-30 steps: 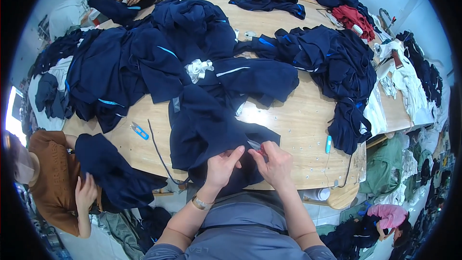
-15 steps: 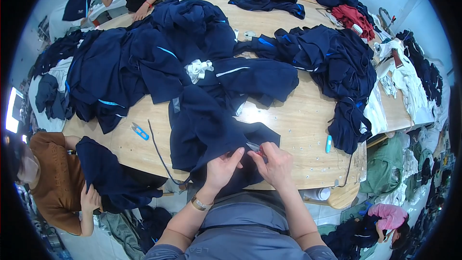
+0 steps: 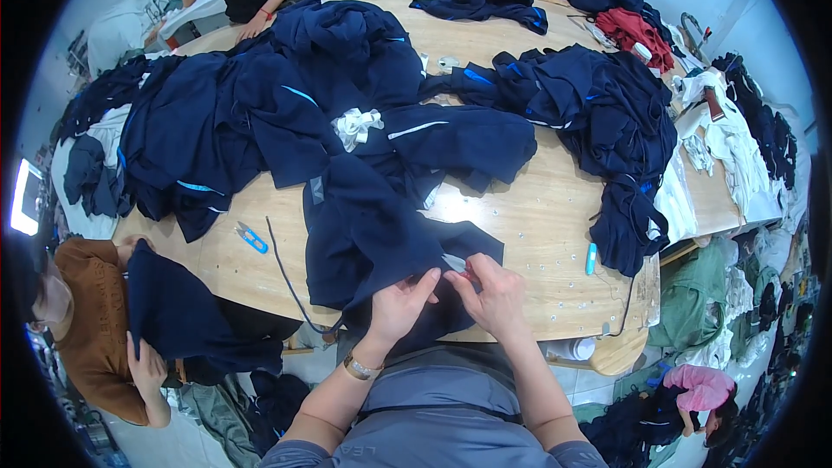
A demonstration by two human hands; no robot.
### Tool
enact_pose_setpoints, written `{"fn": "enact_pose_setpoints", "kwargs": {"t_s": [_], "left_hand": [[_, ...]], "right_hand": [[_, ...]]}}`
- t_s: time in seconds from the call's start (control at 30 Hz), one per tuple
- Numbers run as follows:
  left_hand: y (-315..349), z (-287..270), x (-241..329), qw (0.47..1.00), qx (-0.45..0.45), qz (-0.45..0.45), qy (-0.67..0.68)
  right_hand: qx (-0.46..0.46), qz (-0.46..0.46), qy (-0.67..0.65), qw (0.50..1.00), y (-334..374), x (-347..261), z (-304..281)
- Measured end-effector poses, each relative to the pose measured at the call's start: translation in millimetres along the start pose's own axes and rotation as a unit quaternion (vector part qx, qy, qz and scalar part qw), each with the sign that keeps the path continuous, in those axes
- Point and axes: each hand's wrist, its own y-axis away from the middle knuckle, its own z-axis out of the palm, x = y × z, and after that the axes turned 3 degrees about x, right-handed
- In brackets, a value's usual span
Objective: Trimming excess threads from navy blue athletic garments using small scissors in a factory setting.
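Bright, even light is falling from overhead, casting only soft shadows. A pale sheen is showing on the wooden table. The fisheye lens is bending edges near the black rim, where detail is softening.

Navy garment, pale wooden table

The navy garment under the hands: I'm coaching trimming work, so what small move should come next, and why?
Probably a short snip or pull at the pinched spot. Both hands meet on the navy garment at the table's near edge: the left hand presses the cloth flat, while the right hand pinches something small and reddish at a pale tag. Whether it is a cutter cannot be told.
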Motion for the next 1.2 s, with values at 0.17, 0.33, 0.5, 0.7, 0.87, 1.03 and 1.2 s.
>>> {"fn": "enact_pose_setpoints", "kwargs": {"t_s": [0.17,0.33,0.5,0.7,0.87,1.03,1.2], "left_hand": [[1.7,0.0,3.1,1.000,-0.003,-0.003,-0.002],[0.1,-2.8,0.2,1.000,-0.001,0.007,-0.006],[0.7,-2.1,-1.0,1.000,-0.004,0.003,0.004],[0.9,-2.7,-0.8,1.000,-0.010,0.011,0.003],[-1.4,-4.9,0.2,1.000,-0.013,-0.001,0.017],[0.1,-3.2,2.0,1.000,-0.011,-0.008,0.020],[0.6,-5.4,-0.5,1.000,-0.019,0.001,-0.013]], "right_hand": [[0.022,0.131,-0.185,0.974,2.8,8.6,1.1],[-0.013,0.061,-0.097,0.993,4.5,5.2,-0.2],[-0.020,0.011,-0.045,0.999,3.8,3.7,2.2],[-0.021,0.000,-0.028,0.999,2.5,4.4,3.1],[-0.006,-0.023,-0.001,1.000,7.4,9.1,4.1],[-0.019,-0.043,0.046,0.998,6.9,6.6,0.6],[-0.013,-0.052,0.048,0.997,4.6,6.6,2.8]]}}
